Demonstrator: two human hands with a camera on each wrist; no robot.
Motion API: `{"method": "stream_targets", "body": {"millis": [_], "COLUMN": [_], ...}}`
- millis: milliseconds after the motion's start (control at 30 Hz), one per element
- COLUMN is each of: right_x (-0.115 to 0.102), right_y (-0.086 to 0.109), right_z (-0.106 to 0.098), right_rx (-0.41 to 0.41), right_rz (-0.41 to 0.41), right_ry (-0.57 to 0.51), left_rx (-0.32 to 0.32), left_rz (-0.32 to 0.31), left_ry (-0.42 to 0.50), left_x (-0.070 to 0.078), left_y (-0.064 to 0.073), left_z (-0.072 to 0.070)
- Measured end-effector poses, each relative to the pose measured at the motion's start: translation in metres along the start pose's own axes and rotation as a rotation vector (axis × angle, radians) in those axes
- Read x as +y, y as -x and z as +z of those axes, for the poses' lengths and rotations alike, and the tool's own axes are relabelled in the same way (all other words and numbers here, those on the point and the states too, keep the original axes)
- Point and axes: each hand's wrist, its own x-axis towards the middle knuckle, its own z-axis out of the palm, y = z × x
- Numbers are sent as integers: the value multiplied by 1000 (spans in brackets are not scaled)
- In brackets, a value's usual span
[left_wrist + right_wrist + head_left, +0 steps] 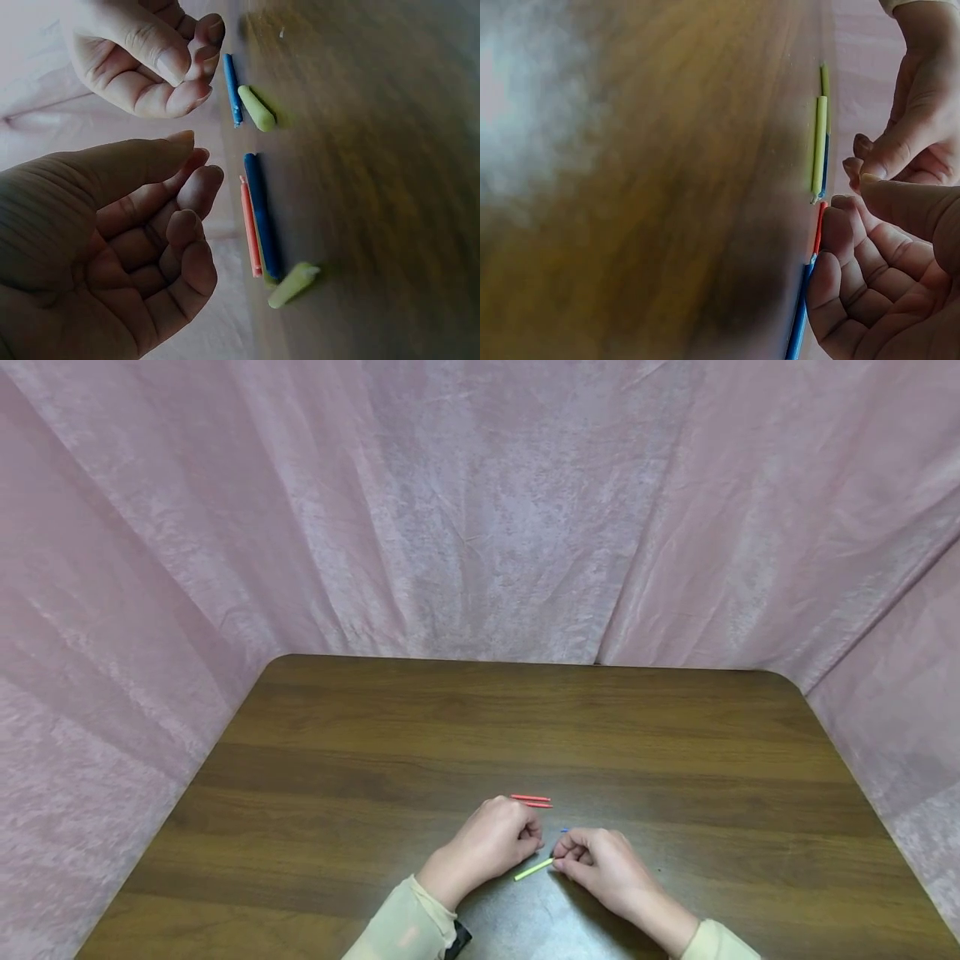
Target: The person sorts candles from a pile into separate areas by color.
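Several thin candles lie on the table between and beyond the hands. My right hand (611,868) has loosely curled fingers, its fingertips right by one end of a yellow-green candle (534,870). To the left, my left hand (491,837) hovers with bent fingers and nothing visible in its grasp. Two red candles (531,797) lie side by side beyond it, partly covered by the hand. Most of a blue candle (564,830) is hidden behind the right fingers. In the left wrist view, a blue candle (261,217) lies alongside a red one (251,229) near the left fingertips.
The wooden table (375,718) has rounded far corners and stretches well past both hands. Pink curtains (480,485) hang behind and along its sides. A dark band (457,939) shows at the left wrist.
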Motion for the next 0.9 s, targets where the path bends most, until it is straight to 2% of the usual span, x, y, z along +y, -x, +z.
{"method": "stream_targets", "body": {"millis": [267,700,900], "right_x": [-1,-4,-6], "right_y": [-5,-14,-19], "right_z": [0,3,5], "right_rx": [6,1,8], "right_rz": [-3,-47,-40], "right_ry": [45,94,109], "left_rx": [-23,8,13], "left_rz": [-38,-39,-50], "left_ry": [45,61,78], "left_x": [-3,-3,-3], "left_y": [6,14,17], "left_z": [0,-3,-3]}}
